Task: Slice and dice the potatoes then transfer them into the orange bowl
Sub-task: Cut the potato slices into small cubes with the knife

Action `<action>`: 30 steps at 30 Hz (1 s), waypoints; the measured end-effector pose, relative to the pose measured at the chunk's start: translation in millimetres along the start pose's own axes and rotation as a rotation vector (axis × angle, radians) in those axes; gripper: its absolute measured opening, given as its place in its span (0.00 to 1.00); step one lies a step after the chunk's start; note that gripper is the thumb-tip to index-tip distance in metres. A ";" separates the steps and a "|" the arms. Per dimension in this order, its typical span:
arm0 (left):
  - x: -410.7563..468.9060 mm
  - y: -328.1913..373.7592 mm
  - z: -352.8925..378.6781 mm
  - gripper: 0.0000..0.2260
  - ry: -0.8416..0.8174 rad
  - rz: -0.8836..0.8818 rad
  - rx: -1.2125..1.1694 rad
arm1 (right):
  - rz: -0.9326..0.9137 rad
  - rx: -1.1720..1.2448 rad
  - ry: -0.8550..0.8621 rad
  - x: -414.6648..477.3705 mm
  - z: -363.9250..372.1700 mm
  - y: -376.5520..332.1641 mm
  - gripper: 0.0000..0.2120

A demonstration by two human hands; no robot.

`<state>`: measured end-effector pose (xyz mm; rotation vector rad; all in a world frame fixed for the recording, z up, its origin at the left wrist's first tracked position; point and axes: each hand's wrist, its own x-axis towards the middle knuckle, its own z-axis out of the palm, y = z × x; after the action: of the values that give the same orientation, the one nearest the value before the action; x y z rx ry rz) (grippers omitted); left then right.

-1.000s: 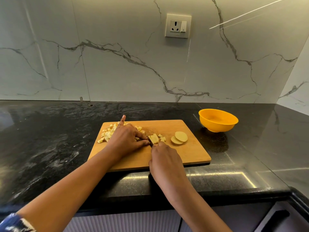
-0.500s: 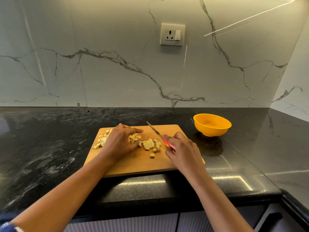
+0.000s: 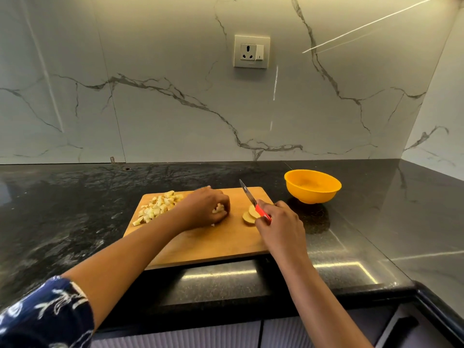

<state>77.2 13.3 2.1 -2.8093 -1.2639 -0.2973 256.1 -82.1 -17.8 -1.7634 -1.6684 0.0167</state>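
Note:
A wooden cutting board lies on the black counter. A pile of diced potato sits at its far left. My left hand is cupped over a small heap of diced pieces in the board's middle, fingers curled round them. Two round potato slices lie to the right. My right hand grips the red handle of a knife, blade raised and pointing away over the slices. The orange bowl stands empty just right of the board.
The black stone counter runs left and wraps round a corner on the right. A marble wall with a socket rises behind. The counter's front edge and cabinet fronts lie below my arms.
My left hand has gathered the freshly cut pieces under its fingers. My right hand has shifted right with the knife, uncovering the two slices.

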 end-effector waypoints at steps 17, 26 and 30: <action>-33.2 -12.6 -12.6 0.14 -0.039 0.043 -0.074 | 0.016 0.014 -0.001 -3.0 -0.5 -1.3 0.22; -28.3 -31.8 -19.4 0.06 0.138 -0.207 -0.048 | 0.031 0.060 0.030 -2.9 -4.9 5.5 0.22; -25.1 -29.0 -25.9 0.06 0.227 -0.254 -0.037 | 0.043 0.081 0.063 4.5 -10.0 10.6 0.21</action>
<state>35.3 11.0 21.6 -2.5492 -1.5704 -0.6355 270.7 -82.0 -13.4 -1.7220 -1.5630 0.0467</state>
